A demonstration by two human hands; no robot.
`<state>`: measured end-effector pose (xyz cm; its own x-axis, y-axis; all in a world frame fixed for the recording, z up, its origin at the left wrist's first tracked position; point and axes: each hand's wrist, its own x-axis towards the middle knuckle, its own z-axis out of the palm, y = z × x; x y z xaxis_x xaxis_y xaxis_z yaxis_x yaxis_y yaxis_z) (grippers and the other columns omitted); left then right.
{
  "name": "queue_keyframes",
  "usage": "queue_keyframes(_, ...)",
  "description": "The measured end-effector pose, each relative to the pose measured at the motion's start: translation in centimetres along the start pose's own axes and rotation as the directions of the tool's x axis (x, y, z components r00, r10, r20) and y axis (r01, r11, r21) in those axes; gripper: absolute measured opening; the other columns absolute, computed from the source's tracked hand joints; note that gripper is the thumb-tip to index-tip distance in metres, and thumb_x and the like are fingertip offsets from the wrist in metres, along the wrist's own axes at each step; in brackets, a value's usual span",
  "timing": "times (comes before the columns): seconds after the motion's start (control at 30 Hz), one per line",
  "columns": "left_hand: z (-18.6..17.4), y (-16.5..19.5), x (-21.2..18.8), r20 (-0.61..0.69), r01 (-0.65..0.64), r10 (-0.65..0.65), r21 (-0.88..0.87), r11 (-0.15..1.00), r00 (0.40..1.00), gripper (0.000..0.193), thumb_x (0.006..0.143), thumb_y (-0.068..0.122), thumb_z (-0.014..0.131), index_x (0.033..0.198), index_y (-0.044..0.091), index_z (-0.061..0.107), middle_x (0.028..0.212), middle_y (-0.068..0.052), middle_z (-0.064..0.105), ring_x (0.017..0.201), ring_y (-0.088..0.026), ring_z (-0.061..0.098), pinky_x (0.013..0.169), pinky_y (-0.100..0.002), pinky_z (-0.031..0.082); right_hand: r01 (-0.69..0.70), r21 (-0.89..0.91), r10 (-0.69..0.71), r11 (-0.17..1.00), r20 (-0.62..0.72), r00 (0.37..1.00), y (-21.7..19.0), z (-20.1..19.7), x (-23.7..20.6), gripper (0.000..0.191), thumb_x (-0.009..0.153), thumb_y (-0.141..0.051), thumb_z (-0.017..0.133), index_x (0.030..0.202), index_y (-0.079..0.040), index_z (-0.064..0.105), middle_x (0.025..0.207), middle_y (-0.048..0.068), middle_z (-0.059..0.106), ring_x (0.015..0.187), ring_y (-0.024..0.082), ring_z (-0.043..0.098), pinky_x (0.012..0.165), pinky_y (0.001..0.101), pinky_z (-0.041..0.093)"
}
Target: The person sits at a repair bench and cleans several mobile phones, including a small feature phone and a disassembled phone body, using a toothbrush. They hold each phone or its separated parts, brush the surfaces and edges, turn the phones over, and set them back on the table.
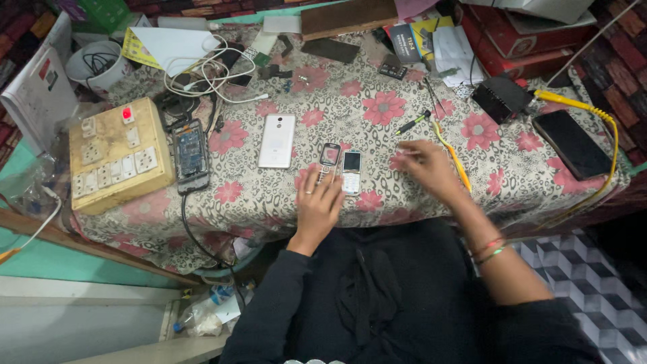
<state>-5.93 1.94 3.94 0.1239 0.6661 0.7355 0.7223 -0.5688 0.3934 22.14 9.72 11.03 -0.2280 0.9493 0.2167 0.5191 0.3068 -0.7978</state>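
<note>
Keypad phones (340,168) lie side by side near the table's (377,87) front edge. Left hand (318,202) rests flat, fingers loose, touching the darker one. Right hand (426,165) hovers blurred; grip unclear. A careless sweep could knock the phones off, since the edge is close.

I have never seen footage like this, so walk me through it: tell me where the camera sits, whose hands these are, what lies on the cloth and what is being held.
There is one picture, taken from a camera on the person's head, looking down at their own two bare hands. The table wears a flowered cloth. The left hand rests by two small keypad phones, fingers touching the darker one. The right hand is blurred beside a yellow cable; whether it pinches anything cannot be told. Nearby lie a white phone, an opened phone showing its insides, a switch board, a screwdriver and white cords.
</note>
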Motion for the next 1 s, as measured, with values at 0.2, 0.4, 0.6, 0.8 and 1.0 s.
queue_keyframes(0.2,0.7,0.8,-0.4,0.070,-0.069,0.068,0.004,0.998,0.995,0.032,0.096,0.022,0.071,0.123,0.005,0.071,0.135,-0.009,0.067,0.140,-0.033,0.053,0.123,-0.058,0.026,-0.023,-0.493,-0.105,0.870,-0.230,0.967,3.5,-7.5,-2.6,0.035,0.091,-0.024,0.077,0.122,-0.006,0.074,0.105,0.017,0.072,0.086,0.029,0.070,0.080,0.0409,0.055)
queue_keyframes(0.4,1.5,2.5,-1.2,0.200,-0.131,0.146,-0.086,0.988,0.969,0.045,0.091,0.009,0.067,0.135,0.003,0.064,0.142,-0.017,0.061,0.141,-0.037,0.049,0.123,-0.055,0.032,-0.142,-0.495,0.043,0.857,-0.205,0.978,3.4,-7.5,-4.0,0.048,0.086,-0.031,0.081,0.125,-0.005,0.070,0.095,0.018,0.069,0.081,0.032,0.069,0.073,0.0435,0.055)
queue_keyframes(0.6,1.8,3.5,-1.2,0.272,-0.184,0.227,-0.174,0.967,0.935,0.058,0.093,-0.002,0.061,0.149,0.007,0.056,0.158,-0.016,0.052,0.149,-0.036,0.047,0.127,-0.051,0.034,-0.093,-0.547,-0.016,0.832,-0.191,0.981,3.4,-7.1,-5.1,0.039,0.089,-0.020,0.071,0.124,-0.002,0.070,0.101,0.021,0.069,0.087,0.036,0.069,0.079,0.0465,0.054)
queue_keyframes(0.8,0.7,2.3,-0.1,0.258,-0.075,0.050,0.087,0.993,0.965,0.056,0.098,0.026,0.061,0.147,0.001,0.050,0.158,-0.019,0.043,0.150,-0.039,0.034,0.121,-0.059,0.024,-0.011,-0.568,-0.114,0.823,-0.185,0.976,4.3,-7.5,-5.7,0.036,0.094,-0.011,0.061,0.127,-0.001,0.069,0.102,0.024,0.066,0.092,0.042,0.065,0.084,0.0483,0.052)
queue_keyframes(1.0,0.5,2.4,0.1,0.299,-0.021,-0.029,0.165,0.986,0.954,0.060,0.101,0.036,0.056,0.153,0.009,0.046,0.160,-0.016,0.041,0.152,-0.033,0.030,0.122,-0.058,0.018,-0.125,-0.081,0.128,0.989,0.030,0.991,2.5,-7.0,-5.6,0.034,0.100,-0.013,0.050,0.131,-0.006,0.064,0.099,0.009,0.072,0.089,0.021,0.071,0.082,0.0374,0.055)
